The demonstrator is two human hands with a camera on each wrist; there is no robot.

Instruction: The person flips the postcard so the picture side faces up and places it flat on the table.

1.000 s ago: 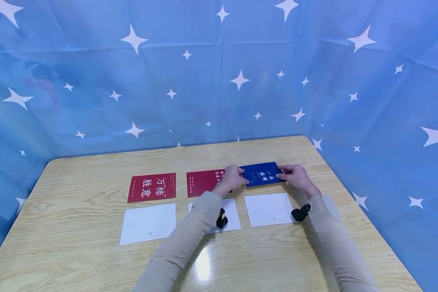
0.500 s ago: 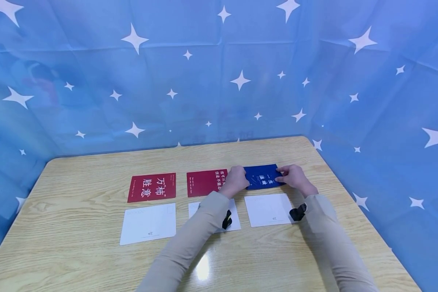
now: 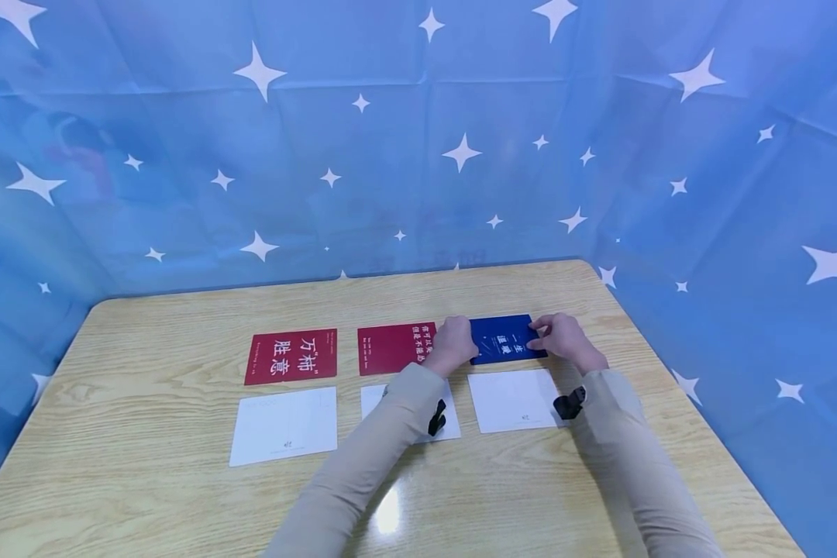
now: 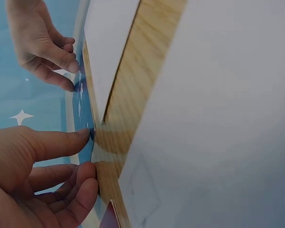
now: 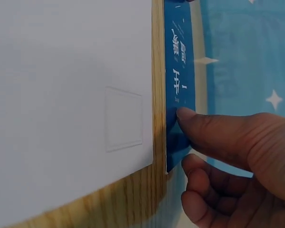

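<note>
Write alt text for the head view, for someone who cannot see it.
A person's left hand and right hand hold a blue card by both ends at a wooden table. Two red cards lie to its left; three white cards form a nearer row, the middle one partly hidden by a sleeve. A blue starry backdrop hangs behind.

Makeshift studio: starry blue backdrop (image 3: 404,163) around wooden table (image 3: 146,403).
</note>
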